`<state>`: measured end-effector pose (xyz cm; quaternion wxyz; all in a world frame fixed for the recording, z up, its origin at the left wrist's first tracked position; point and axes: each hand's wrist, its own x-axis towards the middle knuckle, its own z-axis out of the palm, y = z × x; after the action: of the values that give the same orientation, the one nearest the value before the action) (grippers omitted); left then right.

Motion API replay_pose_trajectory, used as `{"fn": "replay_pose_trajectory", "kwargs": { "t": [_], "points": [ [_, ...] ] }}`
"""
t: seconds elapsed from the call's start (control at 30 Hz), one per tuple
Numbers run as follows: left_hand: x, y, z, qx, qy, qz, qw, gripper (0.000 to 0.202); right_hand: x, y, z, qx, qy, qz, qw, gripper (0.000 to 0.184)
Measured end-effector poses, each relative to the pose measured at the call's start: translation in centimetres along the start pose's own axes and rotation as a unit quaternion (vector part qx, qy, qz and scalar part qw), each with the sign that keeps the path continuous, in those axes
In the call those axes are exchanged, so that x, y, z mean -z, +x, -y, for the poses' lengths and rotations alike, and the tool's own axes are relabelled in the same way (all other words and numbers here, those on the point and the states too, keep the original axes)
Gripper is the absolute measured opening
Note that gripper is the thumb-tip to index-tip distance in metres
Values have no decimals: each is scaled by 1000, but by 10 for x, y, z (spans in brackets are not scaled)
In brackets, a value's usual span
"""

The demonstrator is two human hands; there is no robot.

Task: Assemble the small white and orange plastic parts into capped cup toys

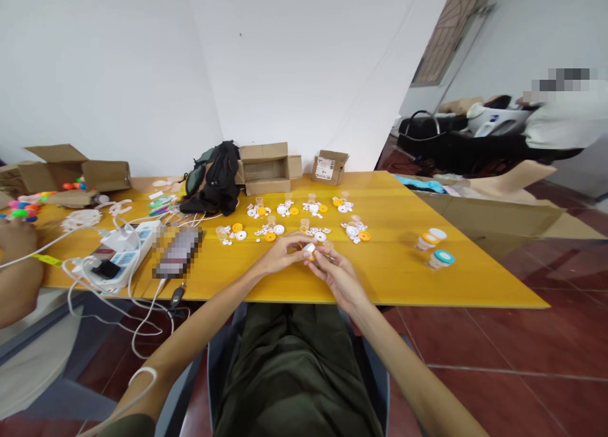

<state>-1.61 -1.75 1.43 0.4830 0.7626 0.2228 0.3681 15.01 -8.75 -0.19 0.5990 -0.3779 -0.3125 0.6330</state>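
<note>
Both my hands meet over the front middle of the yellow table [399,278]. My left hand [280,254] and my right hand [335,273] pinch together on a small white round cap [310,249] with a bit of orange under it. Just beyond my fingers lie several small groups of clear little cups, orange and white lids and white dice [313,208], spread in rows. To the right stand two closed small jars, one with a white lid [427,239] and one with a teal lid [441,258].
A phone [178,252], a white power strip [126,254] and tangled cables lie at the left. A black bag [216,178] and open cardboard boxes [266,168] stand at the back. Another person's arm [16,266] shows at the far left; another person sits far right.
</note>
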Motion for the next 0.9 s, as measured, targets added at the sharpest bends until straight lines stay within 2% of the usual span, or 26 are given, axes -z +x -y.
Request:
{"fn": "replay_pose_trajectory", "kwargs": {
  "t": [0.23, 0.53, 0.7, 0.9],
  "points": [
    [2, 1, -4, 16, 17, -26, 999, 40, -4, -6, 3, 0, -62, -10, 998, 54],
    [6, 2, 8, 16, 132, -52, 990, 27, -3, -5, -5, -4, -138, 43, 990, 53],
    [2, 2, 14, 8, 201, -27, 979, 25, 3, -12, -2, -18, -150, 54, 987, 53],
    [-2, 0, 16, -7, 275, 18, 961, 24, 20, -25, 9, -12, -151, 16, 988, 54]
  ]
}}
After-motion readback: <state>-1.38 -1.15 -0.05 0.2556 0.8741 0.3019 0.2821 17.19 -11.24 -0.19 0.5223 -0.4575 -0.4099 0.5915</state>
